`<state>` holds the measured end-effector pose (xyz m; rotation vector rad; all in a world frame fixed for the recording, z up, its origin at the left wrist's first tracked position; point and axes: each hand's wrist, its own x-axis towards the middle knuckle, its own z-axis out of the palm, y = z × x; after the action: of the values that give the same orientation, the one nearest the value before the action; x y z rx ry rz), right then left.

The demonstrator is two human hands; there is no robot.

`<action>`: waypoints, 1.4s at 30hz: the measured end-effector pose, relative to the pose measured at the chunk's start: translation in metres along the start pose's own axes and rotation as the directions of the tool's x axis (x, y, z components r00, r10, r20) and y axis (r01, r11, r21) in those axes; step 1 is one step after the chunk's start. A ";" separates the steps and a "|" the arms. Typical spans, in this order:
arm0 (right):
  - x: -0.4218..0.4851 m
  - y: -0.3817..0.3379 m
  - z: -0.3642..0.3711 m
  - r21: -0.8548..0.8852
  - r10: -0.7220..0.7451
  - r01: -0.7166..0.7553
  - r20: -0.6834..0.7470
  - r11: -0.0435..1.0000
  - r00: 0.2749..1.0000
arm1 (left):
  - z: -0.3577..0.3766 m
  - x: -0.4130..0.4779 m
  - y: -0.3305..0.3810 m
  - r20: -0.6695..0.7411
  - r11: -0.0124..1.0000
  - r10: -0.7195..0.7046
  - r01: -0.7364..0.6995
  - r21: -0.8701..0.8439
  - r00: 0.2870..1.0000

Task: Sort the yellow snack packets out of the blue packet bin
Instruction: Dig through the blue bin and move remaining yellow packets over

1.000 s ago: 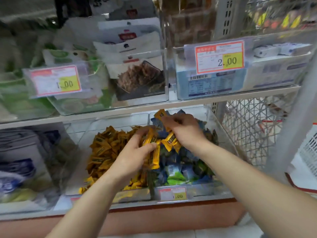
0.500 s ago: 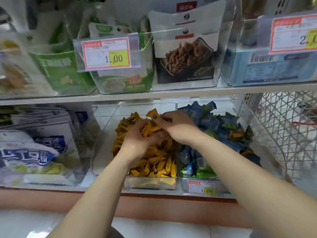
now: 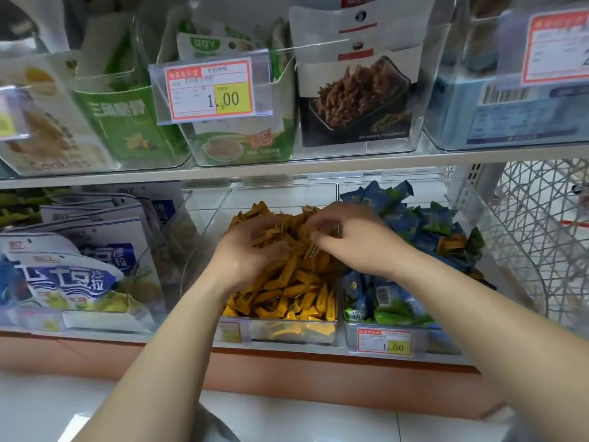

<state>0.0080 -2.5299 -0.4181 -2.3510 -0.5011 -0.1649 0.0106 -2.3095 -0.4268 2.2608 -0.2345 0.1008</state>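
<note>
On the lower shelf, a clear bin (image 3: 322,330) is heaped with yellow snack packets (image 3: 293,282). To its right stands the blue packet bin (image 3: 444,341), filled with blue and green packets (image 3: 395,218). A stray yellow packet (image 3: 451,242) lies among them at the right. Both hands are over the back of the yellow heap, close together. My left hand (image 3: 248,250) curls its fingers and thumb round a few yellow packets. My right hand (image 3: 353,240) reaches across from the blue bin side, fingers curled on yellow packets; motion blur hides the exact grip.
White and blue snack bags (image 3: 73,275) fill the bin to the left. The shelf above (image 3: 287,169) carries clear bins of green and dark packets with price tags (image 3: 210,90). A white wire basket (image 3: 541,224) stands at the right. Pale floor tiles lie below.
Both hands carried yellow packets leftward from above the blue bin to the yellow heap. They have dropped lower onto the pile, and the camera has moved closer.
</note>
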 end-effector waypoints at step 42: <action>-0.068 0.104 -0.110 -0.097 0.358 -0.376 -0.161 0.922 0.920 | 0.149 0.003 0.086 -0.029 0.958 0.284 -0.285 -0.033 0.958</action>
<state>-0.0105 -2.6951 -0.4195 -2.4869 0.0267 -0.1877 -0.0049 -2.4779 -0.4574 2.1747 -0.5446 0.2725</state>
